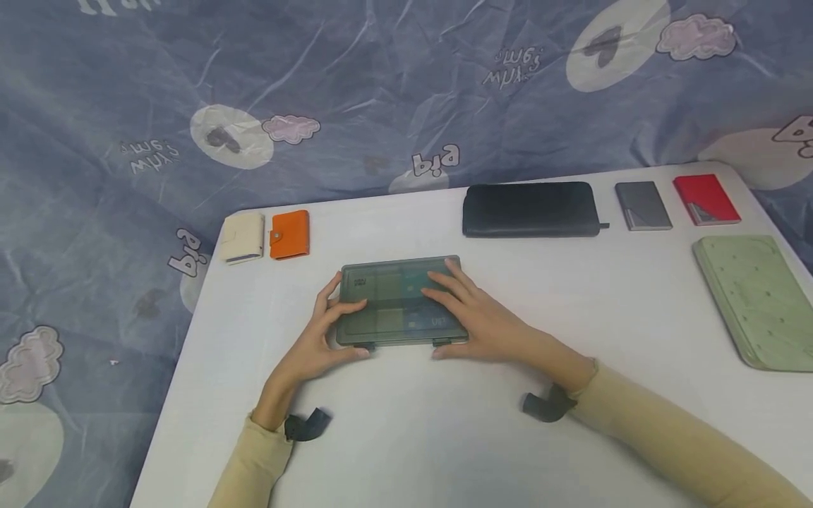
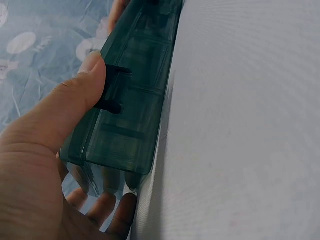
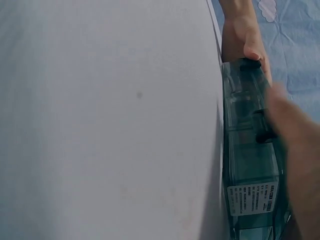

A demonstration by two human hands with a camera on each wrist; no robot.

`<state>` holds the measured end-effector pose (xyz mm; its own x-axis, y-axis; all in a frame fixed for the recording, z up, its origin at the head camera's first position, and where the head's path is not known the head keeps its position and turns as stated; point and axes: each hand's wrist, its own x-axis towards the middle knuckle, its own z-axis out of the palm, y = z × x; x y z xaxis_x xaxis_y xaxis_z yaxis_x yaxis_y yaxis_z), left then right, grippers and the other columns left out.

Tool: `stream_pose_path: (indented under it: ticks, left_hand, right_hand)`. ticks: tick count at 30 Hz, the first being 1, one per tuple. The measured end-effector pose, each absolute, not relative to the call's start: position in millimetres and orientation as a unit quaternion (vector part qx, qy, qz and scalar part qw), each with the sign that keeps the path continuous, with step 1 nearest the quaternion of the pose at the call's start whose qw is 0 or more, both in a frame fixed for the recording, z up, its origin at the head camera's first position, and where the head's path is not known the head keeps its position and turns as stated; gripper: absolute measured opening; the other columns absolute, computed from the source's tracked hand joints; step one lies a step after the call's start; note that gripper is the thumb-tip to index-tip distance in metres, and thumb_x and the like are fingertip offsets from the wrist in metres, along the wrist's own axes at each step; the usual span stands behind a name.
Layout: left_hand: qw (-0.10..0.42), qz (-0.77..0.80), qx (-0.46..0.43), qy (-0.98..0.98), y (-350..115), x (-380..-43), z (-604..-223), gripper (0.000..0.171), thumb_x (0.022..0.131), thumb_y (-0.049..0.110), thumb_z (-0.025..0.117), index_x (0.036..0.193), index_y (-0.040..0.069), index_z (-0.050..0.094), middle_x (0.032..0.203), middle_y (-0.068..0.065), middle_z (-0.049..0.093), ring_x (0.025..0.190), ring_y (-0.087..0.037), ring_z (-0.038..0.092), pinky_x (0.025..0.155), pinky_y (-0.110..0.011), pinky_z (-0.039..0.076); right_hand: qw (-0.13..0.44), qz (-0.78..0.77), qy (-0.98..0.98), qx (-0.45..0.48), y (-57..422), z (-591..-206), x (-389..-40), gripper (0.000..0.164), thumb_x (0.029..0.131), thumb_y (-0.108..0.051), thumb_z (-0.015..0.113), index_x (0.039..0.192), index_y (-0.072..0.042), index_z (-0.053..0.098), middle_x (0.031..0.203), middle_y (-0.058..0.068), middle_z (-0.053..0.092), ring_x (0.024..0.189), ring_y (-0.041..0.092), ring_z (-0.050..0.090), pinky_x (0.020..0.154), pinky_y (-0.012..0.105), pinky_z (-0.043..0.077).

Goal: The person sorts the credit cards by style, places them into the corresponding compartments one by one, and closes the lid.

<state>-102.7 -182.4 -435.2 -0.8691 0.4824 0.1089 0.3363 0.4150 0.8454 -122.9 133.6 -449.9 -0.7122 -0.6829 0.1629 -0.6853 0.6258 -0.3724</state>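
On the white table lies a translucent dark-green plastic storage box (image 1: pixel 385 310) with its lid closed and two black latches along its near side. My left hand (image 1: pixel 315 343) grips its left end, thumb at the left latch (image 2: pixel 114 90), one finger over the lid and others along the end wall. The right hand (image 1: pixel 485 321) holds the right part, fingers spread on the lid and thumb by the right latch (image 3: pixel 264 127). In the right wrist view that thumb is blurred, and a printed white label (image 3: pixel 253 198) shows on the box's side. Contents show only dimly through the lid.
A cream wallet (image 1: pixel 243 237) and an orange wallet (image 1: pixel 290 234) lie at the back left. A long black wallet (image 1: pixel 530 209), a grey card holder (image 1: pixel 643 205) and a red card holder (image 1: pixel 706 199) line the back right. A green patterned pad (image 1: pixel 759 300) lies near the right edge.
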Motion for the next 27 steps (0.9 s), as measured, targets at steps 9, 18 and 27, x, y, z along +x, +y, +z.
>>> stream_pose_path:
  ticks: [9, 18, 27]
  left_hand:
    - [0.07, 0.475, 0.239, 0.844, -180.9, -102.5, -436.0, 0.067, 0.072, 0.015, 0.081, 0.131, 0.006, 0.052, 0.156, -0.011, -0.005, 0.13, -0.034, 0.029, 0.103, -0.059, 0.022]
    - [0.071, 0.477, 0.24, 0.842, -178.5, -102.7, -438.6, 0.067, 0.071, 0.014, 0.081, 0.13, 0.005, 0.052, 0.155, -0.013, -0.005, 0.131, -0.036, 0.029, 0.103, -0.06, 0.022]
    - [0.057, 0.453, 0.252, 0.853, -178.9, -105.5, -443.5, 0.073, 0.069, 0.018, 0.083, 0.133, 0.007, 0.049, 0.155, -0.013, -0.002, 0.134, -0.039, 0.021, 0.101, -0.061, 0.026]
  right_hand:
    - [0.017, 0.249, -0.895, 0.371, 131.4, -452.0, -121.2, 0.079, 0.08, -0.061, 0.059, 0.142, -0.018, 0.036, 0.153, 0.005, 0.019, 0.144, 0.028, 0.001, 0.105, 0.054, 0.027]
    - [0.013, 0.249, -0.895, 0.369, 134.3, -455.8, -121.8, 0.081, 0.078, -0.061, 0.061, 0.143, -0.02, 0.034, 0.154, 0.003, 0.018, 0.144, 0.028, 0.001, 0.104, 0.056, 0.028]
    - [0.01, 0.242, -0.895, 0.373, 141.5, -456.6, -123.7, 0.082, 0.081, -0.063, 0.056, 0.146, -0.022, 0.028, 0.155, 0.004, 0.015, 0.144, 0.028, 0.001, 0.105, 0.057, 0.026]
